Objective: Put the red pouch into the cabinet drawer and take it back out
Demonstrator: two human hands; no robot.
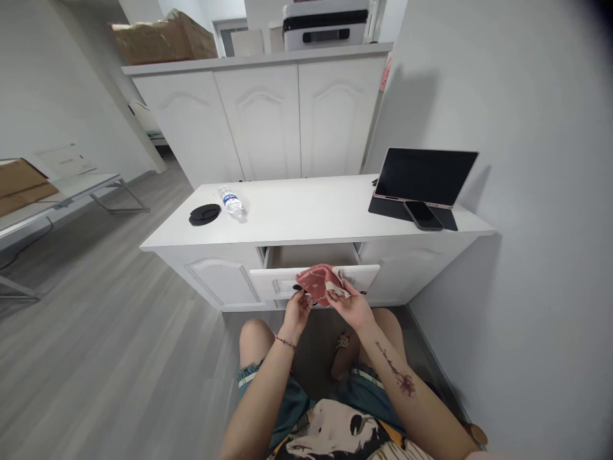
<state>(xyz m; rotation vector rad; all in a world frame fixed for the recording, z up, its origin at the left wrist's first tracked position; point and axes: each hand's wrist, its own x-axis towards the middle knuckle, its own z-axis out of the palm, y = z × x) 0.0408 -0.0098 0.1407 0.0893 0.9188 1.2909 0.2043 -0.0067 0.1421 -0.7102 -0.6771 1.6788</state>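
Both hands hold a small pink cloth [317,281] in front of the open drawer [287,279] of a low white cabinet [297,217]. My left hand [297,311] grips the cloth's lower left edge. On the right side, my right hand [352,304] pinches a lighter folded part of it. The cloth hangs just over the drawer front, and the drawer's inside is mostly hidden from view.
On the cabinet top lie a water bottle [230,201] and a black round lid [205,214] at the left, a tablet on a stand [424,176] and a phone [423,215] at the right. A white wall is close on the right. A folding table [57,191] stands far left.
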